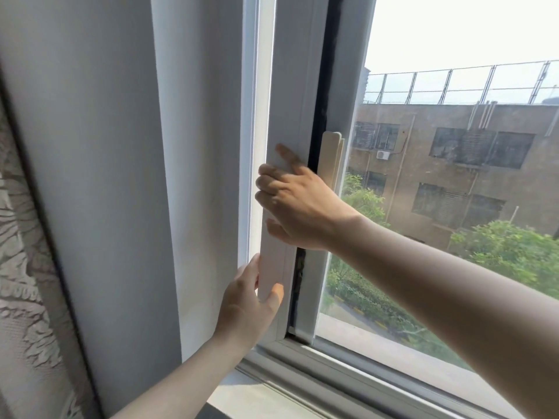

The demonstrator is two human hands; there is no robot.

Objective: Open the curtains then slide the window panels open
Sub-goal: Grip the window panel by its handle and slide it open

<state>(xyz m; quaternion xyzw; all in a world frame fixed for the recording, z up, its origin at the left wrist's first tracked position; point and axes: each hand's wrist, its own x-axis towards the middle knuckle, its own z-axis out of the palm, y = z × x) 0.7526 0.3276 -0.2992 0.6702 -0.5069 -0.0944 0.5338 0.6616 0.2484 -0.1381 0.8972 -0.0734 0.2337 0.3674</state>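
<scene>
The white window panel's upright frame (290, 86) stands near the wall on the left. My left hand (248, 303) grips the lower part of that frame, thumb on its front face and fingers behind its edge. My right hand (293, 201) holds the same frame higher up, fingers curled round its left edge, forefinger raised. A cream handle (331, 158) is fixed just right of my right hand. A patterned lace curtain (21, 267) hangs pulled aside at the far left edge.
A white wall return (121, 176) fills the left. The sill and bottom track (302, 376) run under the panel. A second pane (438, 207) to the right shows a brown building and green trees outside.
</scene>
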